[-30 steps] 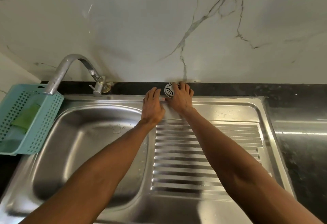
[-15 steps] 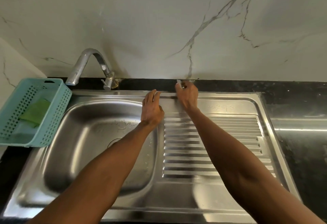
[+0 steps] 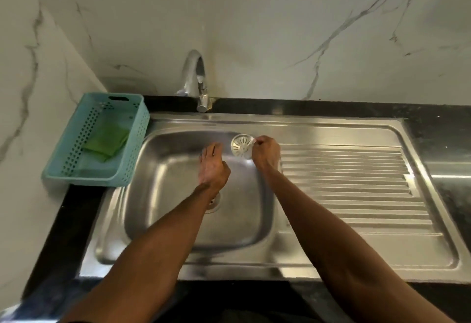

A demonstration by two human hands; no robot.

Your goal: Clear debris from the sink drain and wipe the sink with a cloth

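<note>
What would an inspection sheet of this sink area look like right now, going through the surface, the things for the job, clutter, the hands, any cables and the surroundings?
Surface: stainless steel sink with a basin and a ribbed drainboard, set in a black counter.
Job's things: round slotted drain strainer, lifted over the basin's back edge; open drain hole partly hidden by the left forearm; green cloth lying in the basket.
Clutter: teal perforated basket on the counter, left of the basin.
Hands: right hand pinches the strainer's rim; left hand over the basin, fingers straight, holding nothing.
Cables: nothing seen.
Surroundings: chrome tap; white marbled wall.
</note>
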